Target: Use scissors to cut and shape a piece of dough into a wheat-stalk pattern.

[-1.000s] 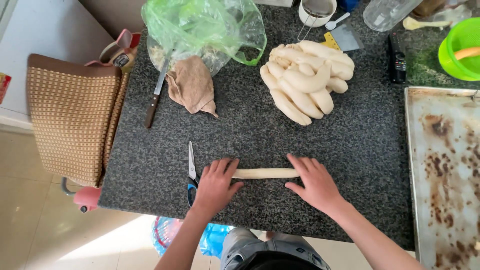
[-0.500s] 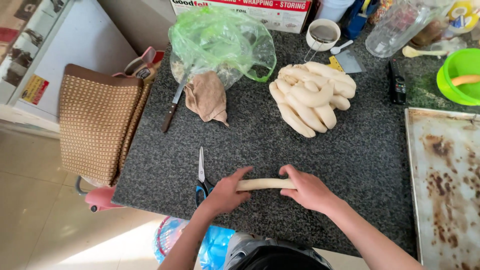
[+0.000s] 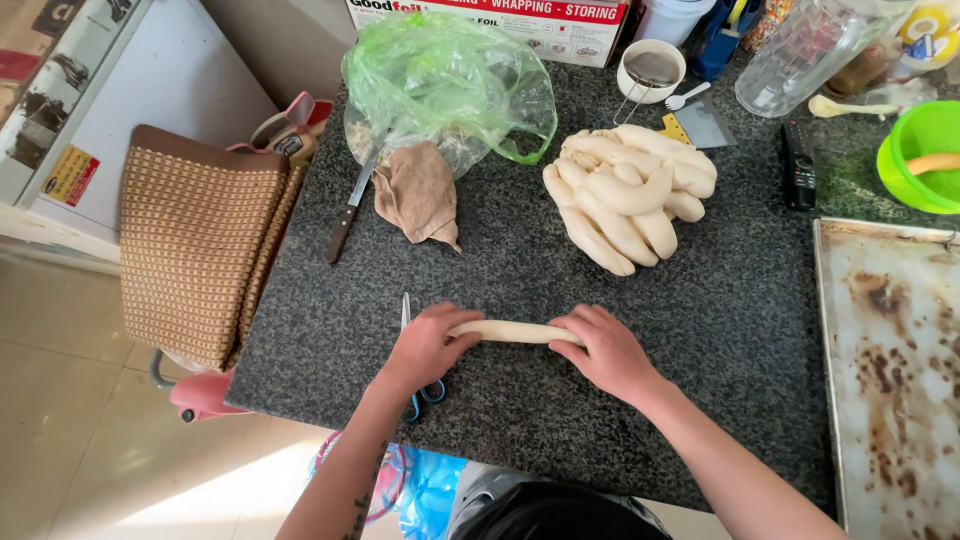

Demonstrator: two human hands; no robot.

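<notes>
A dark speckled granite counter [image 3: 740, 330] is filling most of the view, with pale floor tiles showing past its left and near edges. Close to the near edge, the person is pressing both hands down on a rope of pale dough [image 3: 515, 331] lying crosswise on the stone. The left hand [image 3: 428, 347] is covering the rope's left end and the right hand [image 3: 603, 349] its right end, palms flat and fingers spread rather than closed around it; that flat, open contact seems suited to rolling the piece thinner against the bare stone.

A pair of blue-handled scissors [image 3: 408, 330] is lying just beside the left hand, partly under it, within easy reach. Farther back, near the middle of the counter, a heap of finished dough ropes [image 3: 628, 195] is sitting apart from the working patch, probably so the bare stone in front stays free. Toward the far left corner a green plastic bag [image 3: 450, 85] is lying over a bowl, with a crumpled brown cloth [image 3: 418, 195] and a wooden-handled knife [image 3: 350, 205] beside it. A stained baking tray [image 3: 890, 370] is resting along the right edge, well apart from the hands, and a green colander [image 3: 925, 155] is sitting behind it at the far right. A woven tan bag [image 3: 195, 250] is hanging off the counter's left edge.
</notes>
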